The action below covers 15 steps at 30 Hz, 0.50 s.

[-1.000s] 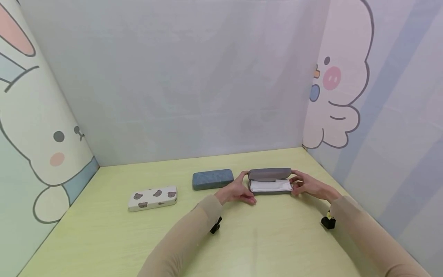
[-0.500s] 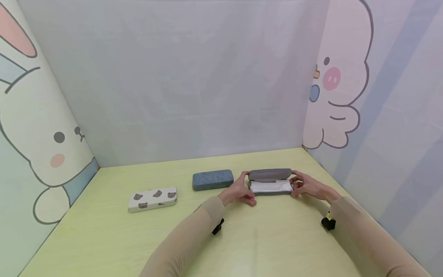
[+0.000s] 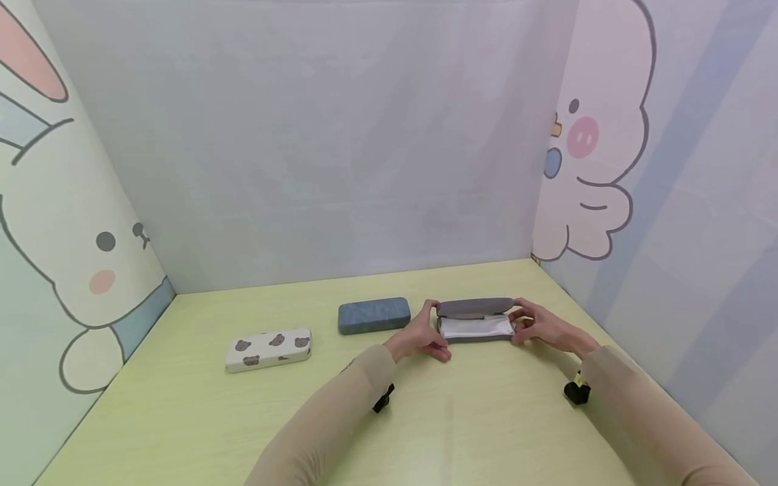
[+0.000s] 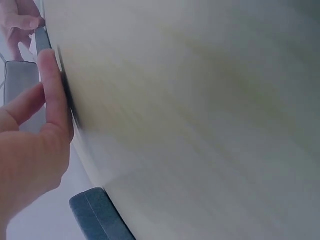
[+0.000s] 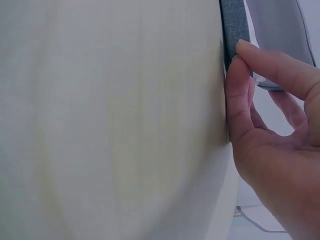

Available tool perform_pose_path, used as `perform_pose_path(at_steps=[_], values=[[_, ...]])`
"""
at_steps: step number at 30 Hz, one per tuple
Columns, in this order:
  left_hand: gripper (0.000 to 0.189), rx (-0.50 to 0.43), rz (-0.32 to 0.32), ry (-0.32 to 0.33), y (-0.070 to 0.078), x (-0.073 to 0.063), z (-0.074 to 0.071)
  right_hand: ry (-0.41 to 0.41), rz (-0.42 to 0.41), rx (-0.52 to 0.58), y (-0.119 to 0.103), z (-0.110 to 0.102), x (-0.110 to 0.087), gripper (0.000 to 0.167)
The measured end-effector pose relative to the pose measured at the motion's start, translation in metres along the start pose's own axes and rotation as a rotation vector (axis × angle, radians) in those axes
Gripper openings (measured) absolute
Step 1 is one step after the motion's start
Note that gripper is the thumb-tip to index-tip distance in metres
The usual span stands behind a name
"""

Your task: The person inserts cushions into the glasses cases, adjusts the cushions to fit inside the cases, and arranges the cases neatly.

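A grey glasses case (image 3: 475,309) lies with its lid raised at the right of the table, with a folded white cloth (image 3: 475,327) inside. My left hand (image 3: 419,332) holds its left end, one finger up at the lid and the others low by the base. At the opposite end my right hand (image 3: 546,329) grips it; the right wrist view shows fingertips pinching the corner of the textured base (image 5: 234,27), with another finger behind at the lid (image 5: 280,35). In the left wrist view the lid (image 4: 21,82) stands partly behind my left fingers.
Left of my left hand lies a closed blue case (image 3: 373,316). Farther left is a white case (image 3: 269,349) with bear prints. Pale fabric walls (image 3: 340,169) with cartoon animals enclose the yellow-green table (image 3: 450,418) at the back and sides.
The lid of the grey glasses case has tipped slightly lower toward the base. Both hands stay at its ends, and the other cases lie as before.
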<state>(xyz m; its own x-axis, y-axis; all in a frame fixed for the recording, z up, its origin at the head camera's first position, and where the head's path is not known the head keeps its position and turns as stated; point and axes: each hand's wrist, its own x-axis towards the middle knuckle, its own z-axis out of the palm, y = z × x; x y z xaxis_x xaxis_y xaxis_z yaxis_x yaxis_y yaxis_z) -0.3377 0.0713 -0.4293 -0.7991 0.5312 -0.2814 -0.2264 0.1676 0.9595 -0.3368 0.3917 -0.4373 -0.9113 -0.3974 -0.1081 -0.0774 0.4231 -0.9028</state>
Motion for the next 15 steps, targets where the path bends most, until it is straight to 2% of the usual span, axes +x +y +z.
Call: perform_pose_path(at_steps=[7,15], values=[[0.072,0.026,0.037,-0.005,0.0006,0.0008,0.0006,0.002,-0.018,0.002,-0.0011,-0.0004,-0.0012,0.066],[0.07,0.059,0.062,0.006,0.0007,-0.0023,0.0023,0.0,-0.055,-0.004,0.0009,0.0003,-0.0008,0.065]])
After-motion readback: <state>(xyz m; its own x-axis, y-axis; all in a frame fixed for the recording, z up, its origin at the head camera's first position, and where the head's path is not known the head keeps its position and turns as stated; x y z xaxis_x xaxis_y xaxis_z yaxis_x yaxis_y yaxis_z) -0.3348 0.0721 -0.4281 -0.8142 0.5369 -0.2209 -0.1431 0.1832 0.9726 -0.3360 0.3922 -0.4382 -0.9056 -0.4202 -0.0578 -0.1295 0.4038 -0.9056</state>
